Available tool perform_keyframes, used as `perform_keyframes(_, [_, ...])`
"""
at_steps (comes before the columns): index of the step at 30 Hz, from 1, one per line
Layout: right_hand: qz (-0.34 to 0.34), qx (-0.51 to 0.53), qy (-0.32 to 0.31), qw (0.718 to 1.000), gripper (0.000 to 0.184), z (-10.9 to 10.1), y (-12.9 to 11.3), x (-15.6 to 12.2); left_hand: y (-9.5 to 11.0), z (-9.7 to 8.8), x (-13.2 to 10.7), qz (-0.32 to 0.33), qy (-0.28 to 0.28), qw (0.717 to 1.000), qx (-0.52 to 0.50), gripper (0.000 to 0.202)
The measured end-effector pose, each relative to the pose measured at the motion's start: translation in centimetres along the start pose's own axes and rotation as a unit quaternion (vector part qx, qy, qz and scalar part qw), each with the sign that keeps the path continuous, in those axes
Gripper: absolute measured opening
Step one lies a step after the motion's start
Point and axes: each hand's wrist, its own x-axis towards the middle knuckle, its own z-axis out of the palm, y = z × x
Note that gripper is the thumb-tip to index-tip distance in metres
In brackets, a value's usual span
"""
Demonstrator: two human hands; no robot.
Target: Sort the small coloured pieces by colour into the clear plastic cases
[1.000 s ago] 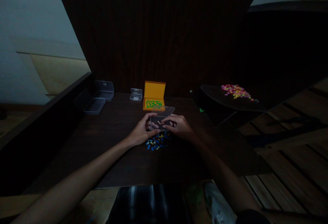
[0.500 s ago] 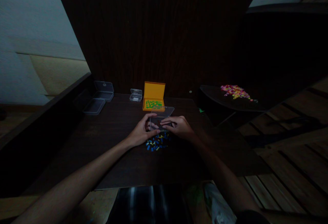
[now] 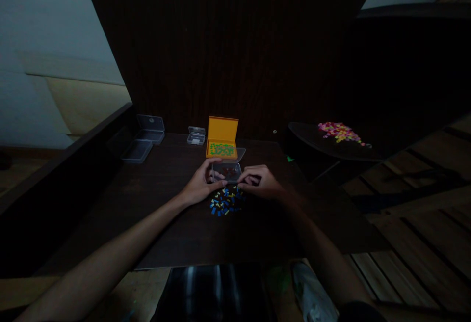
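A clear plastic box [image 3: 232, 170] with its lid raised sits between my hands, a few small dark reddish bits showing inside. My left hand [image 3: 202, 183] is wrapped round the box's left side, thumb along the front edge. At the front right corner, my right hand [image 3: 258, 181] has thumb and fingertips pinched against the box's edge; whether a small piece is between them I cannot make out. Just in front lies a loose pile of small blue and yellow pieces [image 3: 225, 201]. Behind the clear box stands an open orange box [image 3: 222, 129] with green pieces in it.
Open clear boxes stand at the back left, a larger one [image 3: 137, 151] and a smaller one [image 3: 196, 136]. Pink and yellow pieces [image 3: 340, 132] are heaped on a raised dark shelf [image 3: 305, 138] at right. A wooden side panel [image 3: 73, 165] borders the left.
My right hand has drawn back from inside the clear box to its right front corner. The box's lid is tipped further back, and the box has levelled slightly.
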Motion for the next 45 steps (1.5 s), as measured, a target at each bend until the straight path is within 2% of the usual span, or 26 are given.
perform_keyframes(2, [0.004, 0.019, -0.110, 0.994, 0.021, 0.0, 0.1, -0.1, 0.0, -0.1, 0.1, 0.000, 0.005, 1.000, 0.005, 0.069])
perform_keyframes(4, [-0.004, 0.023, -0.190, 0.981, 0.021, 0.1, 0.4, -0.1, -0.1, -0.3, 0.2, 0.003, 0.009, 1.000, 0.005, 0.068])
perform_keyframes(7, [-0.020, 0.018, -0.239, 0.971, 0.020, 0.3, 0.6, 0.0, -0.1, -0.4, 0.2, 0.010, 0.015, 1.000, 0.004, 0.067])
perform_keyframes(14, [-0.033, 0.034, -0.286, 0.957, 0.023, 0.8, 0.5, 0.1, 0.0, -0.4, 0.2, 0.001, 0.010, 1.000, 0.008, 0.069])
perform_keyframes(26, [-0.036, -0.043, -0.295, 0.954, 0.013, 1.5, -0.4, 0.0, 0.0, -0.4, 0.1, 0.003, 0.005, 1.000, 0.009, 0.069])
perform_keyframes(33, [-0.025, -0.019, -0.305, 0.952, 0.012, 1.5, -0.5, 0.1, -0.1, -0.4, 0.2, -0.002, 0.002, 1.000, 0.008, 0.070])
perform_keyframes(36, [-0.008, 0.032, -0.266, 0.963, 0.020, 1.0, -0.5, 0.1, -0.2, -0.4, 0.2, -0.002, 0.004, 1.000, 0.015, 0.070])
perform_keyframes(40, [0.089, 0.080, -0.119, 0.986, 0.031, 0.3, -0.4, 0.3, -0.1, -0.3, 0.1, 0.010, -0.004, 1.000, 0.024, 0.067])
perform_keyframes(43, [0.148, 0.091, -0.018, 0.985, 0.033, 0.2, -0.1, 0.5, -0.1, -0.2, 0.0, 0.012, -0.017, 0.999, 0.027, 0.066])
perform_keyframes(45, [0.168, 0.092, 0.017, 0.981, 0.032, 0.3, 0.3, 0.6, -0.1, -0.2, -0.1, 0.013, -0.023, 0.999, 0.028, 0.067])
